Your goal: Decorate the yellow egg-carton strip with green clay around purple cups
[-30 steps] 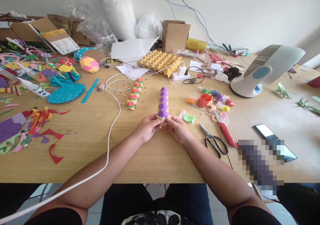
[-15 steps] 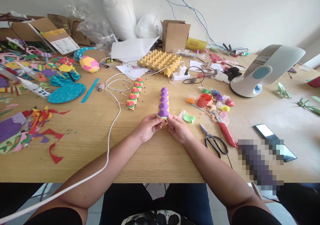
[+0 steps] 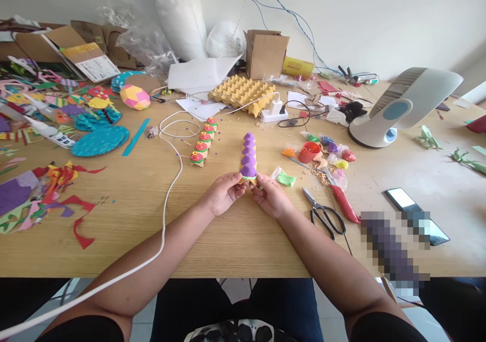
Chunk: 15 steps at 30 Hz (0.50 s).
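A strip cut from an egg carton (image 3: 248,156), its row of bumps covered in purple clay over yellow, points away from me at the middle of the table. My left hand (image 3: 224,194) pinches the near end's left corner between thumb and fingers. On the right corner, my right hand (image 3: 270,195) grips the same end. Left of it stands a second strip (image 3: 204,142) with red and green bumps and small yellow rings. A packet of light green clay (image 3: 286,179) lies just right of my right hand.
Black-handled scissors (image 3: 327,215) and a red-handled knife (image 3: 345,203) lie to the right, near a red cup (image 3: 309,152). A white cable (image 3: 172,190) crosses my left forearm. Behind are a yellow egg tray (image 3: 243,93), a power strip (image 3: 274,113) and a white fan (image 3: 402,109).
My thumbs have shifted slightly outward to the corners of the strip's near end, uncovering more of its yellow edge. The strip stays in nearly the same place.
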Available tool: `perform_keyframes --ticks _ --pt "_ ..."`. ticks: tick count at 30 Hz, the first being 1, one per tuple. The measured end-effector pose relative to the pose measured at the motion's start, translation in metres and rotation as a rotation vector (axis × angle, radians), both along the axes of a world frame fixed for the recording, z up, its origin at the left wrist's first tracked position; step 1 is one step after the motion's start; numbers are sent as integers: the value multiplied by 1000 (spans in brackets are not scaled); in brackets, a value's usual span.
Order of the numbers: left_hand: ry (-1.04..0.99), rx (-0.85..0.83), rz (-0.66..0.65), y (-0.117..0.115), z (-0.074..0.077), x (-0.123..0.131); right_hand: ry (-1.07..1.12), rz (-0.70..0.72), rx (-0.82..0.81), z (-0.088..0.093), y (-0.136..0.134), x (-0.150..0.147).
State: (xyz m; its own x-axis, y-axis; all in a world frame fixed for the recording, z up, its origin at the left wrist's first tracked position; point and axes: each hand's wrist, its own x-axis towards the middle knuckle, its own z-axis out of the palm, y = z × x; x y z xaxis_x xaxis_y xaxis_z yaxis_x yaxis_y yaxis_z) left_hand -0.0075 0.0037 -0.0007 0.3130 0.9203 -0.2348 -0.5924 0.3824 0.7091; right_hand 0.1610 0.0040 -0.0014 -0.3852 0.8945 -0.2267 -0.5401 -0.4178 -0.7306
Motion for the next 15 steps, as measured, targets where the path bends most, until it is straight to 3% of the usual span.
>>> perform_keyframes --ticks 15 --pt "12 -3 17 0 3 1 35 1 -39 0 1 0"
